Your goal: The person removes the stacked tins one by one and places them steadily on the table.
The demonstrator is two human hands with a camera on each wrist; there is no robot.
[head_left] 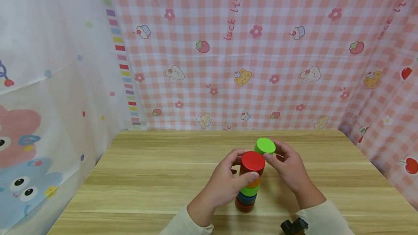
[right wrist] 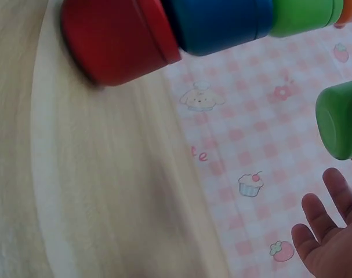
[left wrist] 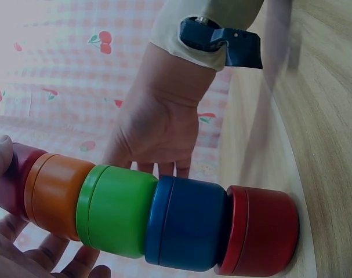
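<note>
Five stacked cylinders (head_left: 249,191) stood, left hand (head_left: 225,180) clasping the red top (head_left: 253,161); the right hand (head_left: 290,167) pinched a green cylinder (head_left: 265,145) (stacking, apparently) that next needed raising.

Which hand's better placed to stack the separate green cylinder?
Probably the right hand: it holds the bright green cylinder near the top of the multicoloured cylinder stack, while the left hand grips the stack near its red top cylinder.
</note>
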